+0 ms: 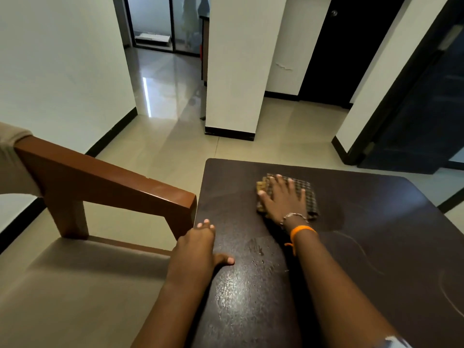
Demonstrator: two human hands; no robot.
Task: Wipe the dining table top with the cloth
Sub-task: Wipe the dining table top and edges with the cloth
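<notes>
Flat and spread, the right hand [281,199] presses the checked cloth [310,197] onto the dark desk [376,247] near its far edge; the left hand [198,247] seemingly rests relaxed on the desk's left edge, beside a wooden chair [105,179].

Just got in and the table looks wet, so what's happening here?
A person is wiping the dark dining table. The right hand presses flat on a folded checkered cloth near the far edge. The left hand rests on the table's left edge, beside a wooden chair. Damp streaks show on the top.
</notes>
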